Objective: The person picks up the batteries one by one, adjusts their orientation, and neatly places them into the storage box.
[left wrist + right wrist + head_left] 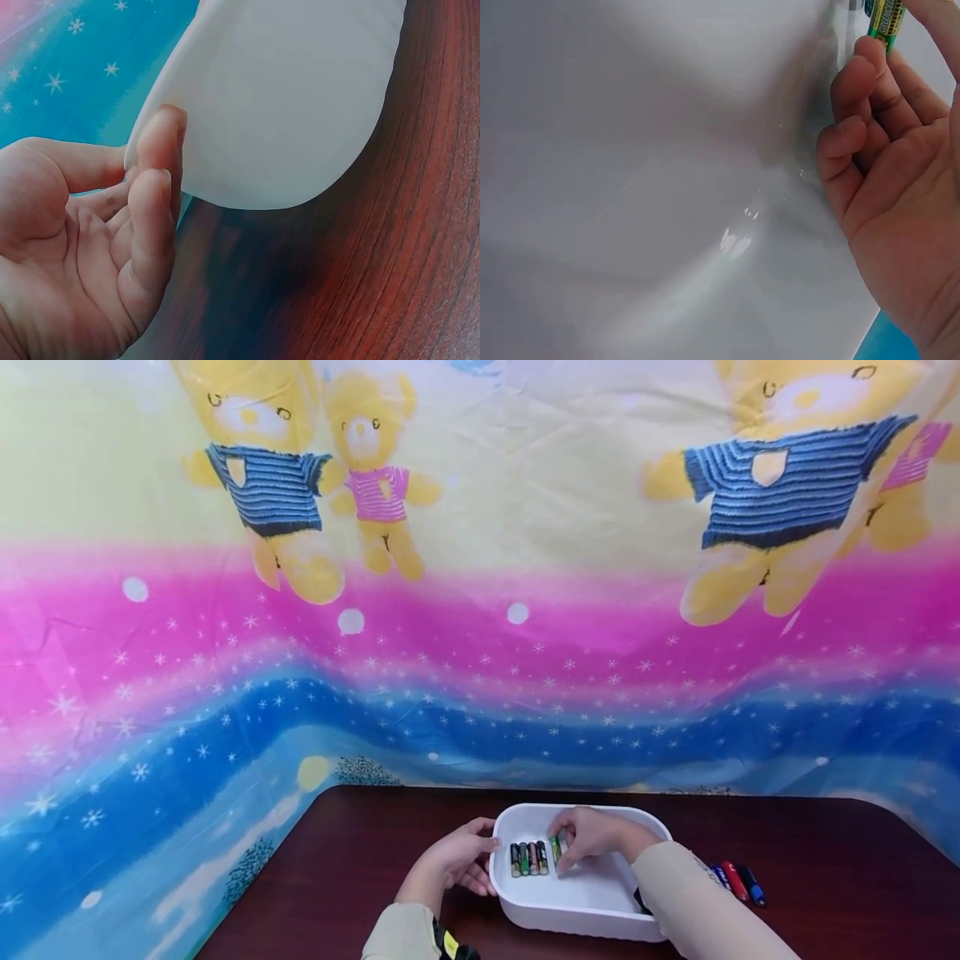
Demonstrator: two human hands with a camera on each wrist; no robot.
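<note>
A white plastic bin (585,910) with rounded corners sits on the table. My left hand (459,857) grips its left rim; in the left wrist view the thumb lies over the edge and the fingers press on the outer wall (270,105). Inside, several AA-style batteries (529,858) lie side by side in a row at the left. Just right of that row, my right hand (592,833) pinches a green battery (556,848) between thumb and fingers. The right wrist view shows this green battery (887,22) at the fingertips, its upper part cut off by the frame.
A red marker (735,881) and a dark marker with a blue end (751,886) lie right of the bin, beside others partly behind the right sleeve (697,893). A black object (641,901) shows in the bin beside that sleeve. Behind the table hangs a printed cloth (480,677).
</note>
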